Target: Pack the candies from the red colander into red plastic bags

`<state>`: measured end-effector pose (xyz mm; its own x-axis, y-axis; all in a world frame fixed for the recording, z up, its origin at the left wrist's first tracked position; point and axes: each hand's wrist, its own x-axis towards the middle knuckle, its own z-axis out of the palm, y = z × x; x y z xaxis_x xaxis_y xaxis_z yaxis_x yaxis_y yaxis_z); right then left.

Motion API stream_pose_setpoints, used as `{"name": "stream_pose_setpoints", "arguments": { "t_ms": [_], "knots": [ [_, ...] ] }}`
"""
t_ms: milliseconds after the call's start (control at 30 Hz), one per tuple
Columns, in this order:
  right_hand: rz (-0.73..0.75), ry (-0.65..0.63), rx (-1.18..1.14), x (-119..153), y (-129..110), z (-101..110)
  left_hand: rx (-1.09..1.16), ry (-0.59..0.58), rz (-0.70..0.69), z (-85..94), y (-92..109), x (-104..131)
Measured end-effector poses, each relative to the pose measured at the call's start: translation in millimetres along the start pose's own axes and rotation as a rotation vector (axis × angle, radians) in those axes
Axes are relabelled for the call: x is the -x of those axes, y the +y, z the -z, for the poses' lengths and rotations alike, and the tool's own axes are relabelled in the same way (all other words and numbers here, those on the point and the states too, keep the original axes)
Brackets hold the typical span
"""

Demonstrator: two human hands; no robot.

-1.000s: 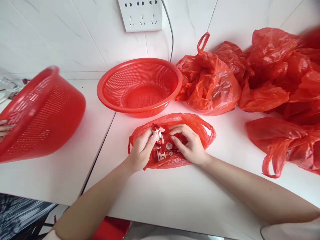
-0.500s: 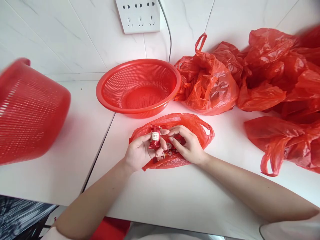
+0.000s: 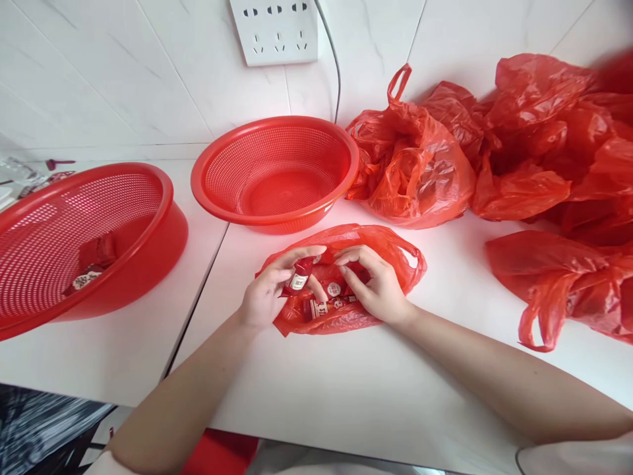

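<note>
A small red wrapped packet (image 3: pixel 299 277) with a pale label lies in my left hand (image 3: pixel 262 293), between its curled fingers and thumb, over the left part of an opened red plastic bag (image 3: pixel 346 324). Inside that bag are red packets (image 3: pixel 336 303) with white print. My right hand (image 3: pixel 374 284) is at the bag's right part, its thumb and index finger bent toward each other near the bag's film; whether anything is pinched there is too small to tell.
Behind the bag stands a red perforated basin (image 3: pixel 281 220). A red basket (image 3: pixel 163 254) with a few packets inside is at the left. Knotted red bags (image 3: pixel 425 178) pile up at the back right. A socket panel (image 3: pixel 277 33) is on the wall.
The left basket, raised and tilted before, now sits lower with its inside showing. My left hand has shifted slightly left and turned the packet. My right hand has hardly moved.
</note>
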<state>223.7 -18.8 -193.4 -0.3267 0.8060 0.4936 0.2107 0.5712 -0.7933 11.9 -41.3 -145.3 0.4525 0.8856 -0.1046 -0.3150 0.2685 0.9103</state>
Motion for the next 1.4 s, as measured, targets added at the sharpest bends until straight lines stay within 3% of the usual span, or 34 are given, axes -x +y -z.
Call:
{"name": "stream_pose_setpoints", "arguments": {
  "t_ms": [67, 200, 267, 433, 700, 800, 933, 1133, 1300, 1400],
  "knots": [
    [-0.018, 0.038, 0.010, -0.2, 2.8, 0.4, -0.261, -0.015, -0.050, 4.5, 2.8, 0.6],
    [-0.057, 0.040, 0.043, -2.1, 8.9, 1.8, -0.954, 0.181, -0.187, 11.6, 9.1, 2.0],
    [-0.071, -0.009, 0.069, -3.4, 10.4, 2.1, -1.232, 0.222, -0.253, 12.8, 12.1, 2.2],
    [-0.062, -0.103, 0.128, -3.9, 7.3, 1.8, -1.486, 0.089, -0.303, 6.9, 14.6, 1.2],
    [0.058, -0.367, 0.268, -4.1, 4.2, 9.1, -1.481, 0.011, -0.246, 3.6, 3.7, -0.3],
    [-0.001, -0.240, 0.167, -6.8, 3.1, 11.9, -1.459, 0.034, -0.255, 4.2, 1.6, -1.3],
    [-0.141, -0.042, -0.121, -8.3, -4.7, 11.8, -1.334, 0.152, -0.279, -0.8, 0.6, -0.5],
    [-0.193, -0.074, -0.378, -3.8, -8.9, 3.0, -1.122, 0.166, -0.196, -9.1, 0.4, 2.5],
    [-0.197, -0.085, -0.344, 0.0, -6.5, 1.2, -1.026, 0.172, -0.151, -7.7, 2.4, 1.4],
    [-0.085, -0.070, -0.253, 0.9, -7.9, 3.5, -0.909, 0.145, -0.098, -5.0, 3.8, 1.0]
  ]
}}
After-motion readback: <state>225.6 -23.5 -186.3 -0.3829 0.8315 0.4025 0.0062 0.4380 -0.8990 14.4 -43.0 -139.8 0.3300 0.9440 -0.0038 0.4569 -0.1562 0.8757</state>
